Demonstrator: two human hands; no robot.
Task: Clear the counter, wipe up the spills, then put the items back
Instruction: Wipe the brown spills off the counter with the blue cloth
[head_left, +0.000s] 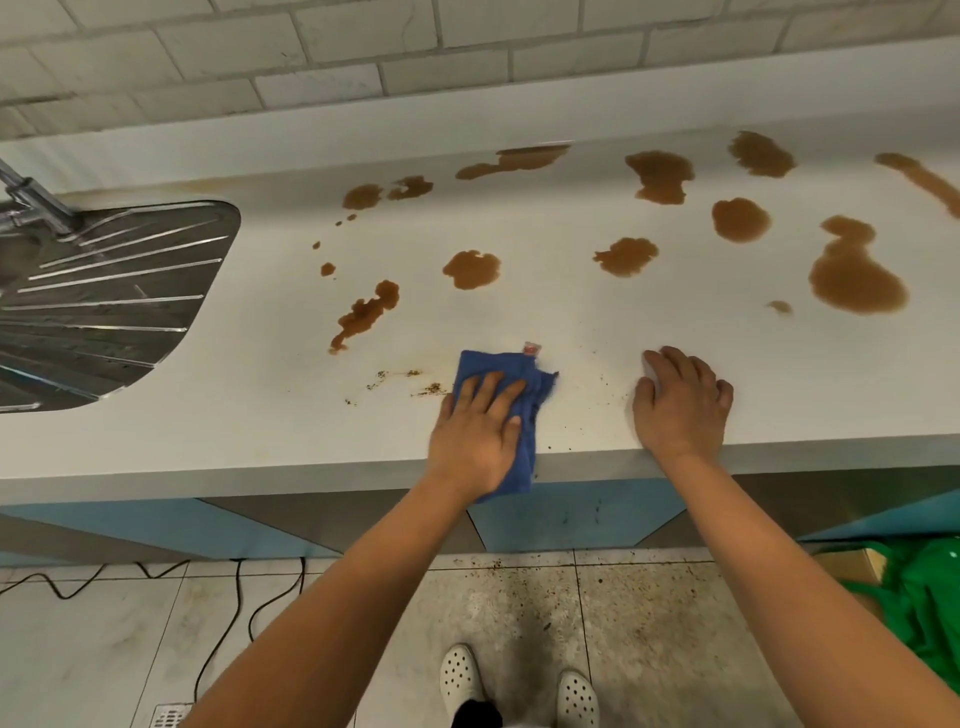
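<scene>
The left hand (475, 431) presses a blue cloth (511, 410) flat on the white table (260, 415) near its front edge, fingers straight. The right hand (680, 402) rests beside it, fingers relaxed, holding nothing. Brown spills (857, 283) dot the table behind. The cloth's small tag (531, 348) is unreadable. The sink (104, 301) is cut off at left.

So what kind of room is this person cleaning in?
Most likely a kitchen: a long white counter with a ribbed metal sink drainboard and tap, a tiled wall behind, and brown spills being wiped with a blue cloth.
</scene>
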